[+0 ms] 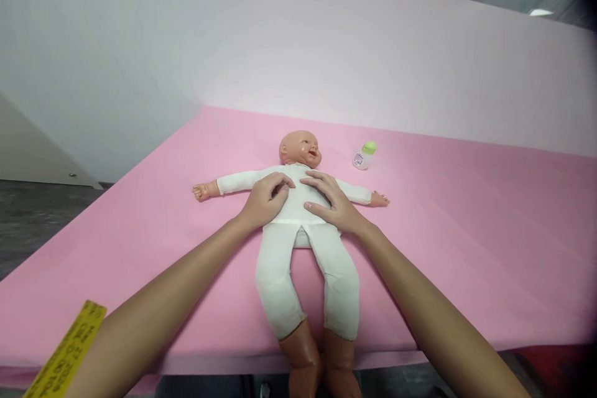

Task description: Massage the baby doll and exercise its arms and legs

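Note:
A baby doll (298, 205) with a white cloth body lies on its back, its head at the far side and its feet over the near table edge. Its arms are spread out to both sides. On the left side of its chest rests my left hand (268, 198), with fingers loosely bent and nothing visible in them. My right hand (333, 202) lies on the right side of the chest, fingers spread and thumb apart. Beyond the doll's right-hand arm is a small clear bottle (362, 158) with a green cap, apart from both hands.
A pink cloth (443, 230) covers the table. Behind it rises a white wall (233, 31), with dark glass and ceiling lights above. A yellow printed strip (69, 351) crosses my left forearm. Dark floor (32, 217) shows at the left.

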A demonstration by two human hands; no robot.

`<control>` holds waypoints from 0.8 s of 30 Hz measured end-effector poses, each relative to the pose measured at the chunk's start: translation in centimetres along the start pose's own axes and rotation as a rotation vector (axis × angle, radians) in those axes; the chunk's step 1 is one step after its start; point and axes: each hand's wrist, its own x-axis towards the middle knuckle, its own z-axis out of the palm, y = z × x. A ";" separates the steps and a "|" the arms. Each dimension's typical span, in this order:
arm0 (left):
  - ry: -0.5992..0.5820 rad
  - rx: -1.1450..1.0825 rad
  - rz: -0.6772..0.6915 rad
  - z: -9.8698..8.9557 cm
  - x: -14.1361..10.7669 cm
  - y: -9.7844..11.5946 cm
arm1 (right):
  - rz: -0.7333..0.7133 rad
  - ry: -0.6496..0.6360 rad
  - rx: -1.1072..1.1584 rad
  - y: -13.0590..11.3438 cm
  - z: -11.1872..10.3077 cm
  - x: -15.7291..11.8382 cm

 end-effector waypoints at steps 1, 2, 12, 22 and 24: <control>-0.002 -0.001 -0.004 0.0 0.0 0.0 | 0.001 -0.008 0.000 0.0 0.0 0.0; -0.005 -0.002 -0.009 0.0 0.0 0.1 | 0.001 -0.018 -0.001 -0.1 -0.1 0.0; 0.020 0.005 -0.011 -0.3 -0.6 0.2 | 0.059 0.000 0.061 -0.2 0.5 0.1; 0.037 -0.007 -0.055 -0.6 -0.9 -0.1 | 0.038 0.031 0.058 0.0 1.4 0.6; 0.037 -0.006 -0.060 -0.6 -0.8 -0.2 | 0.026 0.036 0.058 0.0 1.4 0.7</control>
